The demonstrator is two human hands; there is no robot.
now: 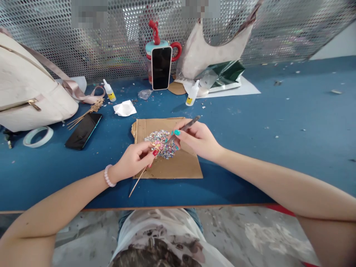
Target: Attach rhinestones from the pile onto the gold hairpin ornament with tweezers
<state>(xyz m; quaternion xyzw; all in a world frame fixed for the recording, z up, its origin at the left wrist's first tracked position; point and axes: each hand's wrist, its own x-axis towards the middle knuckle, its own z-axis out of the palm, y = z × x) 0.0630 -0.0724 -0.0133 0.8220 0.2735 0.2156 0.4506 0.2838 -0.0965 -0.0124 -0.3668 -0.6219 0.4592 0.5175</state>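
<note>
My left hand (137, 158) is closed around a gold hair stick (137, 182) near its ornamented head, the thin shaft slanting down toward me. Pink and gold decoration shows at that head, just past the fingertips. Between thumb and fingers, my right hand (197, 139) pinches dark tweezers (185, 127), whose tips reach to the ornament. Whether the tips grip anything is too small to tell. Under both hands lies a heap of glittering rhinestones (167, 152) on a piece of brown cardboard (178, 171). Part of the heap is hidden by my fingers.
Behind the cardboard stand two small glue bottles (109, 91) (192, 94), a white tissue (125, 108) and an upright phone (161, 68) against a cup (176, 51). At left are another phone (83, 131), gold sticks (86, 113), a tape roll (38, 137) and a white bag (30, 81).
</note>
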